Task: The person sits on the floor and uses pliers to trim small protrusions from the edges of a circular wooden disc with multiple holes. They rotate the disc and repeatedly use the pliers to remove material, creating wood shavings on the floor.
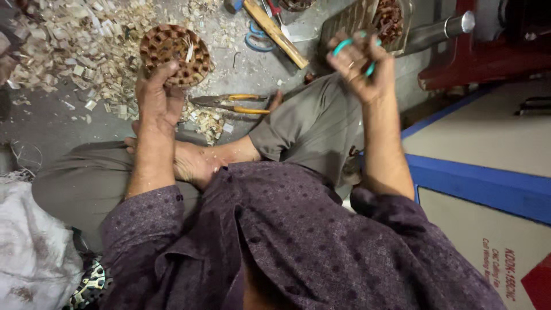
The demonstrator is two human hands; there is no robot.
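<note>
Left hand [156,95] gripping round slotted copper-wound core [175,54] at eleven o'clock, above littered floor [46,123]. Right hand [361,63] at one o'clock, closed around teal-handled tool [344,45]. Orange-handled pliers [232,104] lying between, near twelve.

Two hands [156,95] [363,64], one round slotted core [175,54], one orange-handled pliers [232,104], two teal-handled scissors [354,50] [256,38], one wooden stick [275,33].

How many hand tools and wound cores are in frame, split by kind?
Round copper-wound core, held in left hand: 1
Teal-handled scissors, held in right hand: 1
Orange-handled pliers on floor: 1
Blue-handled scissors on floor: 1
Wooden-handled tool on floor: 1
Total: 5
</note>
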